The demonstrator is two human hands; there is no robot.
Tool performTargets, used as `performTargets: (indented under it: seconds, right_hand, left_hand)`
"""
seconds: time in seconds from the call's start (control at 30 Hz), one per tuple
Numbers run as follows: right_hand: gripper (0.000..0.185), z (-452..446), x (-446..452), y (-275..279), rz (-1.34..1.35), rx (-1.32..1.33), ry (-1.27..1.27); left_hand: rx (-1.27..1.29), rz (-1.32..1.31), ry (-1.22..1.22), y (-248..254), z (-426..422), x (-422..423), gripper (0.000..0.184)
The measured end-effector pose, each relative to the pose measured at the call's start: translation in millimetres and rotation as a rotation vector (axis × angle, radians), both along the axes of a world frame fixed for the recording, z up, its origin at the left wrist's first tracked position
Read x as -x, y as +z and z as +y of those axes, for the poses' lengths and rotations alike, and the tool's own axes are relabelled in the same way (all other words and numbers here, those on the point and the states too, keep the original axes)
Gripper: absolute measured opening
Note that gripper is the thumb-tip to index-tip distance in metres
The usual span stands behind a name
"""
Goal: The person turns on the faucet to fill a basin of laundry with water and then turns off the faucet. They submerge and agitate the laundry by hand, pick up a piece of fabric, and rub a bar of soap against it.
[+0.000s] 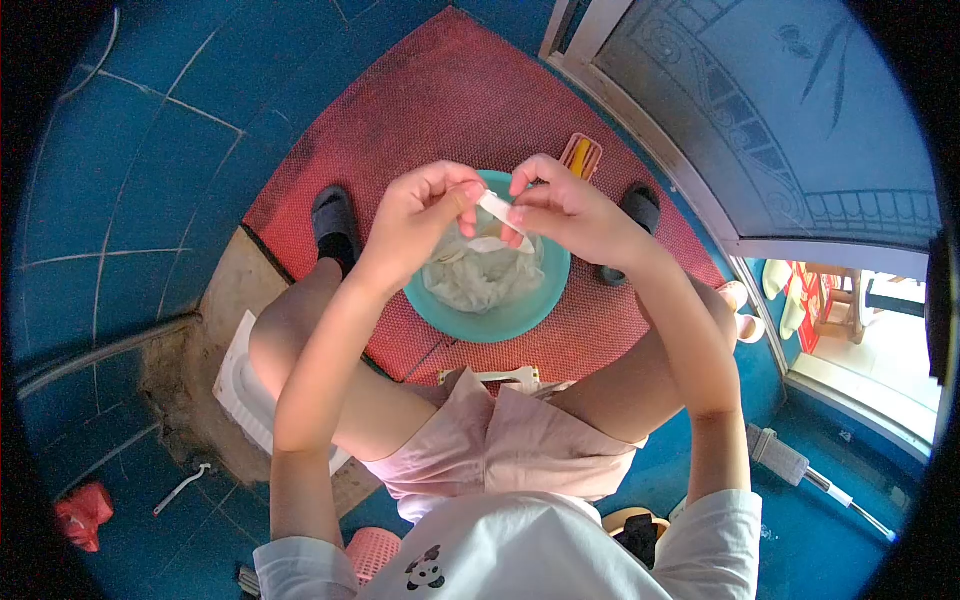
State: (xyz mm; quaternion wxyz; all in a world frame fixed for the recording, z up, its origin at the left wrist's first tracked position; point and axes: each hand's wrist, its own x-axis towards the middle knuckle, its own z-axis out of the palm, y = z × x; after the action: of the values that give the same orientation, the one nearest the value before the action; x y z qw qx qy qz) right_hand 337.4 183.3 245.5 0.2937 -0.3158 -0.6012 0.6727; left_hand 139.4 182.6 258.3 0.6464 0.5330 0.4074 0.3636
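Note:
Above a teal basin (487, 327), my left hand (432, 205) pinches one end of a small white strip (500, 211), which looks like fabric. The other end is between the fingers of my right hand (560, 208). The strip slants down to the right between the two hands. Inside the basin lies a crumpled whitish cloth (487, 278), low in the bowl beneath my hands. What exactly the strip is, and whether it joins the cloth below, I cannot tell.
A red mat (400, 110) lies under the basin. Behind the basin is a pink holder with a yellow item (580, 157). A pink basket (372, 552) and a long-handled mop or brush (778, 457) are near me. A door (740, 110) stands at the right.

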Motion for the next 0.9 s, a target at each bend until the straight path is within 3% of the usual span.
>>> performTargets:
  seconds: [0.27,0.4,0.5,0.57,0.7,0.77,0.9]
  right_hand:
    - [0.019,-5.2,3.4,10.7,-0.279,-0.174,-0.020]
    - [0.018,-7.2,4.2,13.2,-0.257,-0.169,-0.070]
    - [0.016,-6.3,0.9,10.5,-0.206,-0.089,-0.023]
    - [0.017,-4.8,-1.3,4.2,-0.287,-0.131,0.145]
    - [0.016,-2.9,1.5,8.8,-0.323,-0.246,0.211]
    - [0.014,-1.8,2.1,7.2,-0.129,-0.148,0.230]
    - [0.015,-3.2,5.8,3.9,-0.014,-0.168,0.208]
  left_hand:
    - [0.113,0.003,-0.008,6.8,-2.5,1.6,0.011]
    - [0.027,0.012,-0.006,3.9,-3.1,0.9,0.008]
    - [-0.019,0.007,-0.033,2.6,-1.4,2.2,0.006]
    - [-0.030,-0.009,-0.054,2.4,-1.1,2.6,0.004]
    - [-0.031,-0.032,-0.107,7.5,-4.0,2.0,0.003]
    - [-0.032,-0.066,-0.111,9.4,-3.7,3.4,0.003]
    - [-0.031,-0.028,-0.110,10.5,-3.8,4.9,0.003]
